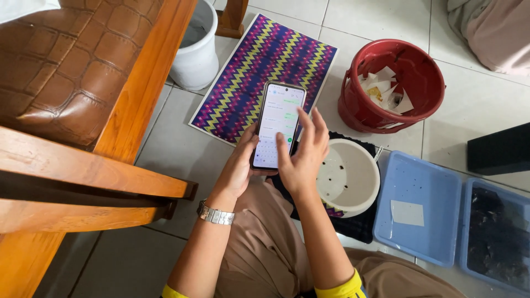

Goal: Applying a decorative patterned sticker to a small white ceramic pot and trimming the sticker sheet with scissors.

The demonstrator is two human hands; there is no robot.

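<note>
Smartphone (277,126) upright over the tiled floor (176,149), lit screen facing up, just in front of the knees in tan trousers (265,243). Left hand (238,165) closed around the phone's lower left edge, thumb laid over the bottom of the screen, metal wristwatch (216,214) on the wrist. Right hand (302,157) cupped against the phone's right side, fingers loosely spread and raised, thumb pressed to the on-screen keyboard; gripping nothing else. Behind the phone, flat on the tiles, a zigzag-patterned mat (259,72) in purple, yellow and pink. Beside the mat's far left corner, a white bucket (196,52) next to a wooden chair leg. At the left, a wooden armchair (110,165) with a brown leather cushion. To the right of the mat, a red bucket (395,85) with scraps of paper inside. Just right of the right hand, a white perforated bowl (348,176) resting on dark cloth (359,226). Further right, a pale blue container lid (419,207) with a white slip on it, touching a blue tub (497,237) of dark matter. Dark box (499,149) at the right edge
</note>
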